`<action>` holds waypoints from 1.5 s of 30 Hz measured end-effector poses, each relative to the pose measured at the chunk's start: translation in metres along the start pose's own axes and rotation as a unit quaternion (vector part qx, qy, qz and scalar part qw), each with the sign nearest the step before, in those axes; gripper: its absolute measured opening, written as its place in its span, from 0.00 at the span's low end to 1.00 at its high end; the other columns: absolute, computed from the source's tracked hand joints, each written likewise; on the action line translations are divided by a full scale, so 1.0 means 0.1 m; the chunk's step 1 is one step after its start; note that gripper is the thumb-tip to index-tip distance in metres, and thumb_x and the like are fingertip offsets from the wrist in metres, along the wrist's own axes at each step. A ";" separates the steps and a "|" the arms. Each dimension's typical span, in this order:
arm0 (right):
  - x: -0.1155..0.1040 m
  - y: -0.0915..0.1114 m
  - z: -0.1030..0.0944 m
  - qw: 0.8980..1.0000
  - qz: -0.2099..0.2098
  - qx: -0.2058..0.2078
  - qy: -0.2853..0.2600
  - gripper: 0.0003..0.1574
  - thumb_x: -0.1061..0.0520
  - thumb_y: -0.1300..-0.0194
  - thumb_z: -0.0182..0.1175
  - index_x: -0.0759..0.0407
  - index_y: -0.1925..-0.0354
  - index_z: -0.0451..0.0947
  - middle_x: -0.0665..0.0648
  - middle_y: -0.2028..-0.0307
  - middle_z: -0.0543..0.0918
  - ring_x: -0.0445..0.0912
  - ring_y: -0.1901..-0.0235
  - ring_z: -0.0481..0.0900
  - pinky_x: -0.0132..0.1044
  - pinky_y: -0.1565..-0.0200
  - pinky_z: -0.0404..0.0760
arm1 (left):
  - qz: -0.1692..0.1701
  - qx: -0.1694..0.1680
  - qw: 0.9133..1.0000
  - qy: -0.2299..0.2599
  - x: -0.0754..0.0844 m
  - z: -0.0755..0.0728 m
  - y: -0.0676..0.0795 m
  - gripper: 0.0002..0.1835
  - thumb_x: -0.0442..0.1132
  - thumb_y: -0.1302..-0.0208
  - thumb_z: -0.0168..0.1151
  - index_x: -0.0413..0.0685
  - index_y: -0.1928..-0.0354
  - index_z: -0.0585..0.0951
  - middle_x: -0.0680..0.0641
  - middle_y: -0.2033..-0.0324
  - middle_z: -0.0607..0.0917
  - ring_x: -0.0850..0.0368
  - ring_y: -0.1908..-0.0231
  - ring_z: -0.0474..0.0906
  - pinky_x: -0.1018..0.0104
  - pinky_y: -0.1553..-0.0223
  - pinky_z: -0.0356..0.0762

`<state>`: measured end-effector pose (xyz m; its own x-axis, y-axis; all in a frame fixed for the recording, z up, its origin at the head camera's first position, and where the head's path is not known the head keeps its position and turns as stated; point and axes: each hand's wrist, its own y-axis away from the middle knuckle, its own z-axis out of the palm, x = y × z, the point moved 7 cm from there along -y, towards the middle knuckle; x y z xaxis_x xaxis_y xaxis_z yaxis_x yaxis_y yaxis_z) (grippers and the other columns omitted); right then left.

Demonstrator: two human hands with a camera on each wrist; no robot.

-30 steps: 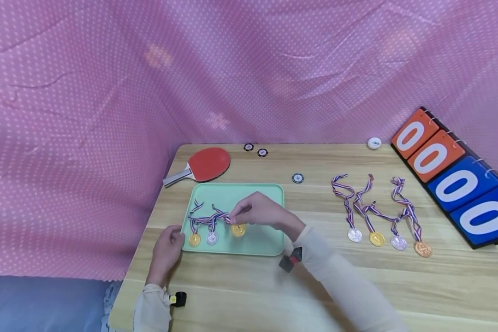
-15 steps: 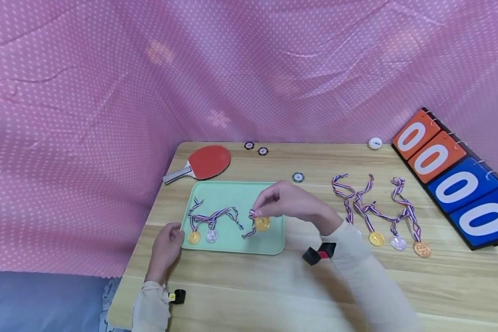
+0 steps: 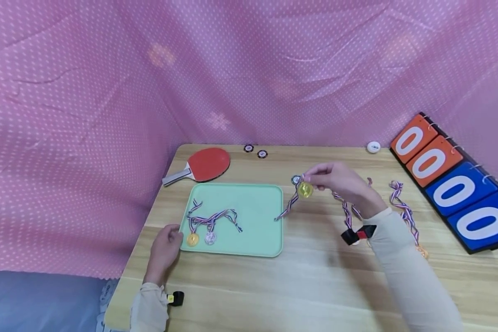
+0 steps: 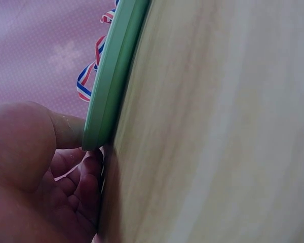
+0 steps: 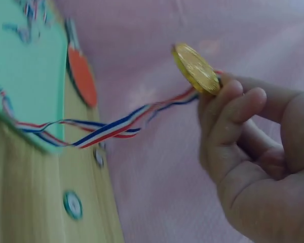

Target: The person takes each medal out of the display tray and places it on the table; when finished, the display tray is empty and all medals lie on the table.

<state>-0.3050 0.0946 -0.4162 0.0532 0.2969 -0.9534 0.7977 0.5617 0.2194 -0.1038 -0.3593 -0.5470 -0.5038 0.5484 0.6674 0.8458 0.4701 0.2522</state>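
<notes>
My right hand [image 3: 342, 182] pinches a gold medal [image 3: 305, 189] near the top of its striped ribbon, up off the table and right of the green tray [image 3: 255, 253]. The ribbon [image 5: 106, 132] trails left, its tail end over the tray's right rim. At the tray's front left corner, my left hand [image 3: 166, 246] holds the edge, with the thumb [image 4: 68, 130] at the rim and the fingers curled below it. Another gold medal [image 3: 192, 239] and a silver medal [image 3: 210, 238] lie inside the tray with tangled ribbons.
More medals, one bronze [image 3: 422, 251], lie on the right, partly hidden by my right arm. A flip scoreboard [image 3: 452, 182] stands beyond them. A red table tennis paddle [image 3: 209, 164], several poker chips [image 3: 262, 154] and a white ball [image 3: 373, 147] lie toward the back.
My right hand has lifted the gold medal from the tray's middle and carried it right, past the tray's right edge. Its ribbon has pulled away from the others. The left hand stays at the corner.
</notes>
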 end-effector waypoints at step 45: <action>1.25 0.33 -0.30 0.981 0.031 0.081 0.175 0.10 0.56 0.36 0.63 0.58 0.59 0.86 0.60 0.55 0.87 0.43 0.65 0.80 0.30 0.64 0.79 | 0.009 0.012 0.999 -0.028 0.10 0.00 0.03 0.22 0.47 0.27 0.48 0.48 0.35 0.70 0.41 0.52 0.77 0.48 0.53 0.72 0.59 0.52 0.70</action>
<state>-0.2901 0.1736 -0.5223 -0.0816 0.5901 -0.8032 0.8859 0.4121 0.2128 -0.1065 -0.3524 -0.5400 -0.4979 0.5952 0.6308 0.8509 0.4756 0.2230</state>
